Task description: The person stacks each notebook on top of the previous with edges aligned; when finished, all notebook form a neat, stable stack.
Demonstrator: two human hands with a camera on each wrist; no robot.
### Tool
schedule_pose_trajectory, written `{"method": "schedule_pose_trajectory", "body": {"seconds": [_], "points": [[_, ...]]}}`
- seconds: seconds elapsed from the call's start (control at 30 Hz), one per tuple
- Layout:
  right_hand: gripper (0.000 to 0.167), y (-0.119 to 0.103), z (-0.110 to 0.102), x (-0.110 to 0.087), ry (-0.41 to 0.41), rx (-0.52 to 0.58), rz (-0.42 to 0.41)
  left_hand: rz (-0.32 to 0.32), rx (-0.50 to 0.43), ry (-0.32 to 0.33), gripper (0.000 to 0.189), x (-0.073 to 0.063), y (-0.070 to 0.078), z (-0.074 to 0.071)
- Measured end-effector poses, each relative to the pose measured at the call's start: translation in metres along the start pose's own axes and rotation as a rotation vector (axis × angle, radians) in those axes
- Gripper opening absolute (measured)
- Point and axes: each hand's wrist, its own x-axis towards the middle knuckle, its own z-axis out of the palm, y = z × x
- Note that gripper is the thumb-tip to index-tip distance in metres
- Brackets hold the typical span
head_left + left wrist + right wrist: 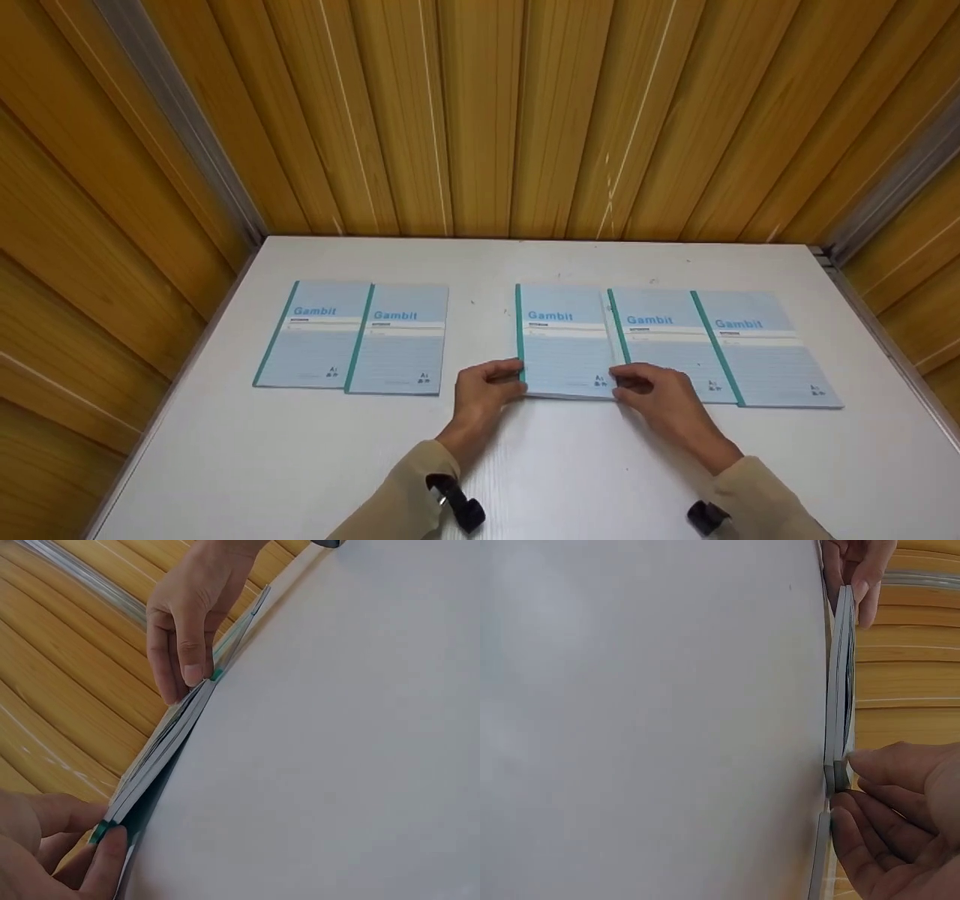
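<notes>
The left hand (484,397) and right hand (661,396) pinch opposite sides of a stack of pale-blue, green-spined paper notebooks (564,345), towards the back edge of the white tabletop (285,457); squaring seems underway, the next move calling for even pressure.

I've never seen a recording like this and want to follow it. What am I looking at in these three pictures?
There is no machine: someone is working bare-handed. The wide picture comes from a head-worn camera looking forward and down; the other two come from a camera on each wrist. On the smooth white table lie rectangular, light-blue, green-spined notebooks marked Gambit: a left pair and a right pair. Between them, the left hand and right hand grip the sides of a similar middle notebook near its lower corners. The wrist views show layered edges, so more than one may be stacked there.
</notes>
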Motion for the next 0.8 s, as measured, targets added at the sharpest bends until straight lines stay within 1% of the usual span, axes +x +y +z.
{"method": "schedule_pose_trajectory", "body": {"seconds": [0.1,0.2,0.3,0.4,0.47,0.53,0.57,0.63,0.8], "points": [[0.036,-0.005,0.004,0.002,-0.019,0.008,-0.012,0.035,0.064,-0.003,0.031,0.001,-0.001,-0.008],[0.040,-0.009,0.007,0.005,-0.040,0.004,-0.022,0.093,0.170,-0.031,0.033,0.003,-0.001,-0.015],[0.046,-0.011,0.008,0.007,-0.044,-0.012,-0.028,0.171,0.302,-0.086,0.037,0.004,0.001,-0.019],[0.049,-0.013,0.009,0.007,-0.043,-0.035,-0.041,0.262,0.422,-0.126,0.038,0.006,0.003,-0.020],[0.049,-0.014,0.010,0.006,-0.046,-0.048,-0.063,0.313,0.480,-0.135,0.038,0.006,0.004,-0.020],[0.049,-0.015,0.010,0.005,-0.048,-0.059,-0.079,0.349,0.517,-0.133,0.038,0.006,0.004,-0.019],[0.049,-0.015,0.011,0.005,-0.047,-0.061,-0.084,0.361,0.525,-0.132,0.037,0.006,0.004,-0.020],[0.048,-0.015,0.012,0.005,-0.044,-0.064,-0.090,0.362,0.536,-0.130,0.037,0.006,0.004,-0.020],[0.047,-0.013,0.017,0.006,-0.017,-0.045,-0.105,0.323,0.521,-0.127,0.039,0.003,0.002,-0.022]]}}
